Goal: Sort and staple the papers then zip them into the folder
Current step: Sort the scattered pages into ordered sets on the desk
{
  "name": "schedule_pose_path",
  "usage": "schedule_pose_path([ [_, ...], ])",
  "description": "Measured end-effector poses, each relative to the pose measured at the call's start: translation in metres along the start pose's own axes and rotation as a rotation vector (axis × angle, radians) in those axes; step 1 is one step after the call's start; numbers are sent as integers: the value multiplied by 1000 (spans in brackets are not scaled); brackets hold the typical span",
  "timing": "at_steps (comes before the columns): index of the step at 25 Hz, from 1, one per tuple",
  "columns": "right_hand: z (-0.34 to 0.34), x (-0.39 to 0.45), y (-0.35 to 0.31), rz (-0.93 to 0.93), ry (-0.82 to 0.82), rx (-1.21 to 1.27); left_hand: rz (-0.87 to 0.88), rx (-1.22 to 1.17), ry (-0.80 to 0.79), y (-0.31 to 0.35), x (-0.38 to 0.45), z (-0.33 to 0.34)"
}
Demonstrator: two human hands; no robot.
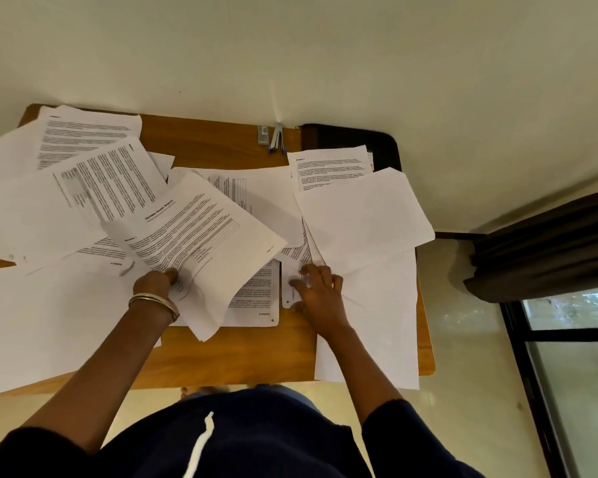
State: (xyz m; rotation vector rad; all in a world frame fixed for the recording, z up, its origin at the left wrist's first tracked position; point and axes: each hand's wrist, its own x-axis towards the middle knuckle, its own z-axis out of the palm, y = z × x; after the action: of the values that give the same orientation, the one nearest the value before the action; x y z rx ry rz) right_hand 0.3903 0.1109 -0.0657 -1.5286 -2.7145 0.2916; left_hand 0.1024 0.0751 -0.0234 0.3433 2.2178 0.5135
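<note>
While loose white printed sheets [94,188] are still being sorted at frame centre, one printed page [201,229] is being pinched by the left hand [157,281], another pressed flat-fingered by the right hand [320,291], the small silver stapler [276,138] and black zip folder [359,139] untouched at the top.

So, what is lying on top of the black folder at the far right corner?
Printed sheets cover the black folder's near part; only its far edge shows. Anything else under them is hidden.

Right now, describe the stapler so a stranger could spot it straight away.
Start at the wooden table and follow its far edge along the wall. The stapler lies on bare wood there, between the paper heap on the left and the black folder on the right. It is small, silvery with a blue tip, beside a small grey box, unlike the white sheets around.
</note>
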Motion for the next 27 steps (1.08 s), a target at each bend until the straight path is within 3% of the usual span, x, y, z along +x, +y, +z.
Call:
schedule_pose_path([
  [4,-1,-17,1,245,229,146,17,59,-29,-3,1,-8],
  [9,30,-44,-12,149,39,15,1,138,-21,-2,-1,-18],
  [12,28,-40,-18,177,26,95,-18,169,-31,1,2,-18],
  [14,21,-36,-19,85,76,61,-5,210,-13,0,-2,-17],
  [16,20,-35,-15,-2,24,-14,23,255,-1,-4,-3,-17],
  [27,16,-20,1,1,-5,15,15,204,37,-9,-7,-22],
])
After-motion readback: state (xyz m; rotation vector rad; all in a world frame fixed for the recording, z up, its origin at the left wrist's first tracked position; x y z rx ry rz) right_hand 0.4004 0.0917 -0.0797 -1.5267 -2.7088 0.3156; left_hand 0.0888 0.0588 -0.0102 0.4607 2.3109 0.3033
